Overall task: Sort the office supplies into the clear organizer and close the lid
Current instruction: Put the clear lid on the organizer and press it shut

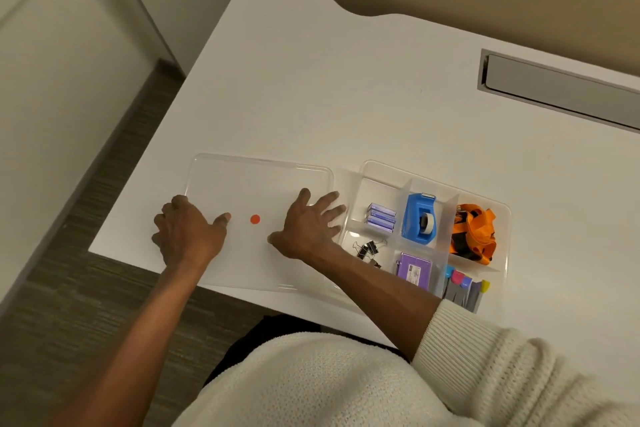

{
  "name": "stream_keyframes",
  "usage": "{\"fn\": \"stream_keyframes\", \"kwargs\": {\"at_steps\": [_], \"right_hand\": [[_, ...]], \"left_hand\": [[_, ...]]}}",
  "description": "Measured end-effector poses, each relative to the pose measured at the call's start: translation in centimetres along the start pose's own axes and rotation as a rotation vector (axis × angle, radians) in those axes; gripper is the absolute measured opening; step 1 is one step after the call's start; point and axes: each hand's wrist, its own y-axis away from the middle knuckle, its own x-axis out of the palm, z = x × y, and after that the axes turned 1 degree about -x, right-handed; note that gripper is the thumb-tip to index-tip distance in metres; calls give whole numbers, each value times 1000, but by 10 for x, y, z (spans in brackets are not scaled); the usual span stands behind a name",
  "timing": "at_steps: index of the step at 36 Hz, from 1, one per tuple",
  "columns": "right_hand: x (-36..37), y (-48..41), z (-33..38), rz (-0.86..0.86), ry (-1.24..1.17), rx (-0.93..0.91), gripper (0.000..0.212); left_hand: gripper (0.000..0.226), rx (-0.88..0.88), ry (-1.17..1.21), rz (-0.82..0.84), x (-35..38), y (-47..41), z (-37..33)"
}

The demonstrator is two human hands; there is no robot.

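Note:
The clear organizer (pixel 506 218) sits on the white desk (pixel 346 97), right of centre. Its compartments hold purple staple boxes (pixel 381 217), a blue tape dispenser (pixel 420 218), an orange lanyard (pixel 472 232), black binder clips (pixel 369 250), a purple box (pixel 414 269) and coloured tabs (pixel 464 288). The clear lid (pixel 263 180), with an orange dot (pixel 255 219), lies flat to the organizer's left. My left hand (pixel 187 232) curls over the lid's left edge, thumb on top. My right hand (pixel 308 225) lies flat on the lid's right side, fingers spread past its edge.
A grey cable slot (pixel 554 90) is set into the desk at the back right. The desk's front edge runs just below the lid. Carpet floor (pixel 86 305) lies to the left, beside a partition wall. My white sweater fills the bottom.

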Motion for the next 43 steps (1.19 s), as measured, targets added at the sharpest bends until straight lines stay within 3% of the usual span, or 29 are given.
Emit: {"fn": "stream_keyframes", "kwargs": {"at_steps": [10, 18, 28, 33, 43], "right_hand": [[2, 5, 3, -204, -272, -37, 95], [-11, 12, 9, -254, -513, -77, 88], [-31, 41, 18, -362, -543, -243, 80], [-58, 58, -14, -499, -469, -285, 81], [-99, 82, -135, -737, -462, -60, 76]], "left_hand": [[92, -24, 92, -22, -7, -15, 6], [101, -82, 156, -48, -25, -37, 14], [92, -43, 213, -166, -53, -53, 8], [92, 44, 322, -117, -43, -31, -24], [80, 331, 336, 20, 4, 56, -101]]}}
